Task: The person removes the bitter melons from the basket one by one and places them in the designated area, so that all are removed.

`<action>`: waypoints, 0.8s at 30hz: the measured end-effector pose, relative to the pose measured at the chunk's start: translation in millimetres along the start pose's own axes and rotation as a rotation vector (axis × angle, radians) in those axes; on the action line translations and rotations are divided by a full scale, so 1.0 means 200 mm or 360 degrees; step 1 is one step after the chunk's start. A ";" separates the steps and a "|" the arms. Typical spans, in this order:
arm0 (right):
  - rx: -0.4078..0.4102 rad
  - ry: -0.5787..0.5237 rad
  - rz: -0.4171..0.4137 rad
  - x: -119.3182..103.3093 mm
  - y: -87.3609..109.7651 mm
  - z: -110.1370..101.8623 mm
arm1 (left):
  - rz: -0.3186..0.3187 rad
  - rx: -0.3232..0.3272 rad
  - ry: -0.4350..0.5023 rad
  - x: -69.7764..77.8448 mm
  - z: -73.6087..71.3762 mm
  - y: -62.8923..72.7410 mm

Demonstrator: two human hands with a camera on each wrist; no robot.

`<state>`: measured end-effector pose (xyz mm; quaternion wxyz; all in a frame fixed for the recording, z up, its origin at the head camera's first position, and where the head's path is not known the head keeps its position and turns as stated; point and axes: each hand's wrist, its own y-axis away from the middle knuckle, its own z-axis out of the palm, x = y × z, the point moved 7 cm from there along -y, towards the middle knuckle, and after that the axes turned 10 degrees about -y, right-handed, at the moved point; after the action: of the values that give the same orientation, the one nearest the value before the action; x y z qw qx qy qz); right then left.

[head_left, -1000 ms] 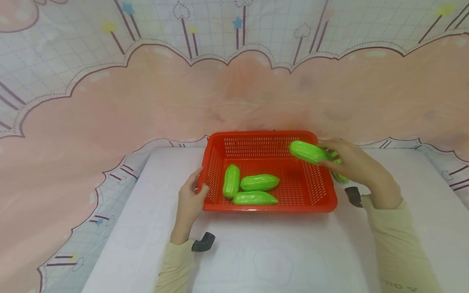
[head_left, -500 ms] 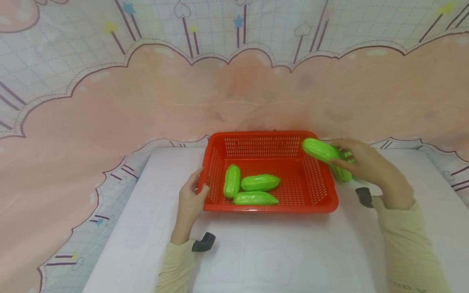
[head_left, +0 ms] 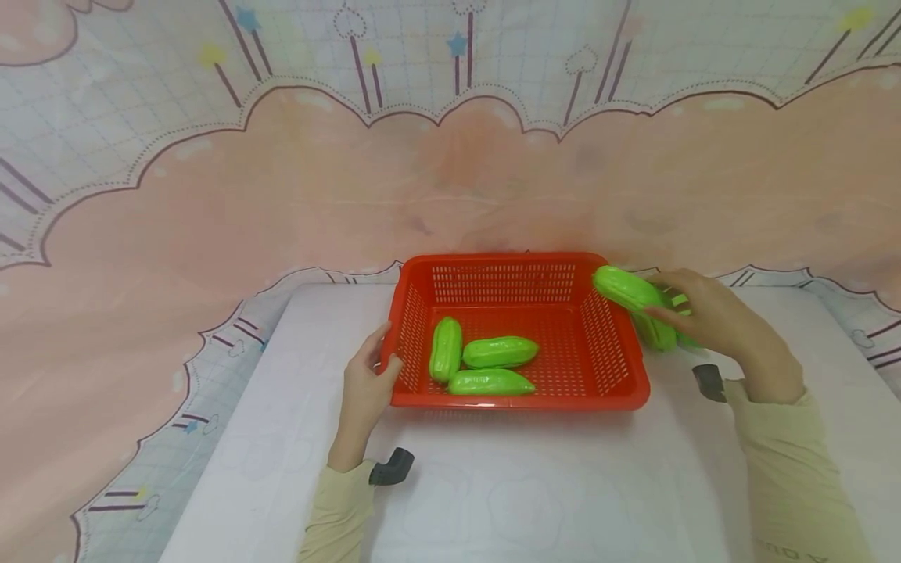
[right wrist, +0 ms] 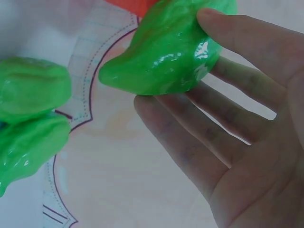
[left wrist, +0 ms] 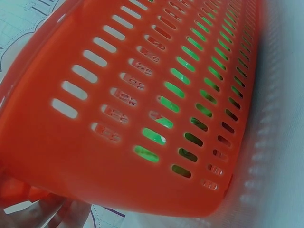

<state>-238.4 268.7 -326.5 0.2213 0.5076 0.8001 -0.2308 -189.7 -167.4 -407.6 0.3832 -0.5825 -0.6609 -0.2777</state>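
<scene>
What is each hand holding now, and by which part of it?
The right hand holds a green vegetable near its pointed end; the left hand grips the red basket by its left rim.

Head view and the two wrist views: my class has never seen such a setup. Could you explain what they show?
There's no machine, just a person's bare hands. The head camera looks forward and down: on the white table sits a red plastic basket with three green gourds, or lookalikes, inside. The left hand grips its rim; the right hand holds another gourd by the opposite rim. The left wrist camera shows the slotted wall close up; the right shows the held gourd and two more.
</scene>
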 end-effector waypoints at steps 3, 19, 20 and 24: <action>0.0024 0.0002 -0.0013 0.02 0.01 -0.01 | -0.0011 -0.0008 -0.0005 0.00 0.00 0.00; 0.0114 0.0011 0.0033 0.14 0.05 -0.05 | -0.0022 -0.0011 0.0012 0.02 -0.01 0.00; 0.0108 0.0000 0.0057 0.15 0.05 -0.05 | -0.0022 -0.0011 0.0009 0.02 -0.01 0.00; 0.0083 -0.0015 0.0136 0.19 0.05 -0.05 | -0.0021 -0.0005 -0.0001 0.02 -0.01 0.00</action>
<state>-245.2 305.0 -342.0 0.2216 0.5458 0.7703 -0.2443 -189.4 -167.0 -402.6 0.3800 -0.5788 -0.6645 -0.2812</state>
